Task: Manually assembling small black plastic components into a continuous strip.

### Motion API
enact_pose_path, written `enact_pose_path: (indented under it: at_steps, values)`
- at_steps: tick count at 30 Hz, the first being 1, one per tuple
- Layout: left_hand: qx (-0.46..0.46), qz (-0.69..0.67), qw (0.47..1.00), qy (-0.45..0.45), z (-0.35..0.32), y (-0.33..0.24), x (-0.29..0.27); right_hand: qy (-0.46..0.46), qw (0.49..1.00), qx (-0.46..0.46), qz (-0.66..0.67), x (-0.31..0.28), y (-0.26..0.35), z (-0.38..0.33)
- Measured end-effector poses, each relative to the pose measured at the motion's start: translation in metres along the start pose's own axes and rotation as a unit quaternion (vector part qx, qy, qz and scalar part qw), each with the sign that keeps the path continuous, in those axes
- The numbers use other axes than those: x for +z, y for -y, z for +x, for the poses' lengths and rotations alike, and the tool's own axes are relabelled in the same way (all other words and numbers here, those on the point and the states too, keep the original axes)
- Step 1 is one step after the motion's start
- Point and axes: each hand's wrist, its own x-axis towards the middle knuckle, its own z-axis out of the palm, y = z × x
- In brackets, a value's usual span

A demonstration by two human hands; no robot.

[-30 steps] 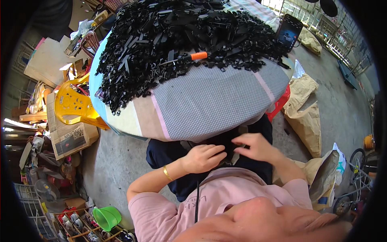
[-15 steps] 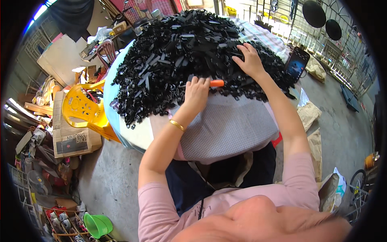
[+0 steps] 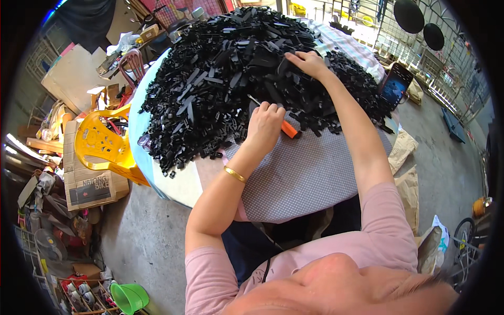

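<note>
Screwdriver: near edge of the black parts heap, your left hand curled around it. Your right hand: over the heap's right half, fingers bent, grip unclear. Step, apparently: picking from the heap; next calls for a clean pinch. Phone: right of the heap.

On the round, multicoloured-clothed table, a heap of small black pieces; right of the heap, a rectangular black phone; left, a yellow plastic chair.

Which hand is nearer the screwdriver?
Left. The left hand is closed over the screwdriver; the right hand is farther off, beyond it, at the black pile.
</note>
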Motion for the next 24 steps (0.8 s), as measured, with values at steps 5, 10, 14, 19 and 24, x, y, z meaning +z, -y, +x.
enact_pose_path:
  at_steps: [5,10,14,19,24]
  values:
    - [0.116,-0.023,0.993,0.018,0.003,-0.026,-0.014,-0.096,0.992,-0.074,-0.038,0.008,0.025,-0.048]
    - [0.202,-0.031,0.978,0.037,-0.002,-0.046,-0.011,-0.108,0.966,-0.232,-0.035,0.017,0.049,-0.094]
    - [0.162,-0.067,0.984,0.034,-0.015,-0.044,-0.007,-0.029,0.957,-0.271,0.097,-0.001,0.044,-0.103]
    - [0.1,-0.044,0.994,-0.033,-0.02,-0.048,-0.014,-0.103,0.975,-0.13,0.144,-0.059,0.034,-0.166]
    - [0.179,-0.095,0.973,-0.11,-0.015,-0.065,-0.011,0.093,0.927,-0.109,0.345,-0.039,0.018,-0.24]
